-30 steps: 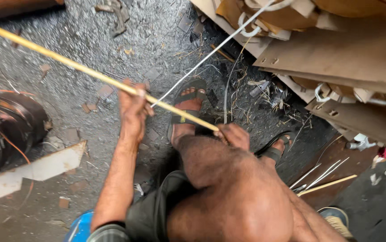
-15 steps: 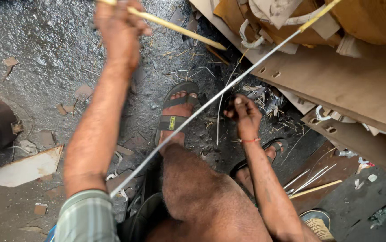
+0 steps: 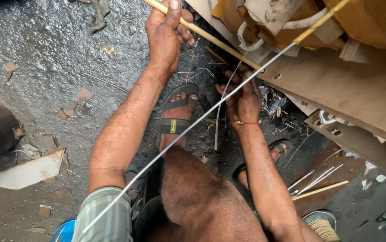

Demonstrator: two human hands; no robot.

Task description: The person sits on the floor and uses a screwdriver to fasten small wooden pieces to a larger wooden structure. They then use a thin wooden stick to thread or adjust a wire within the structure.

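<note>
from the head view, the left hand (image 3: pixel 166 33) was closed around a thin yellow cane (image 3: pixel 211 38) near the top; the right hand (image 3: pixel 244 96) pinched a pale strip (image 3: pixel 220 114) over the floor (image 3: pixel 54 54). the taut wire (image 3: pixel 188 130) crossing both arms could snag. brown boards (image 3: pixel 359 89) crowded the right, a sandal (image 3: pixel 175 116) below.

A thin yellow rod (image 3: pixel 211 39) slants from the far middle of the scene down to the right, gripped at its far end. A long silvery wire (image 3: pixel 188 130) runs taut from the near left up to the far right, where its end turns yellow, crossing the dark ground between the sandalled feet.
</note>
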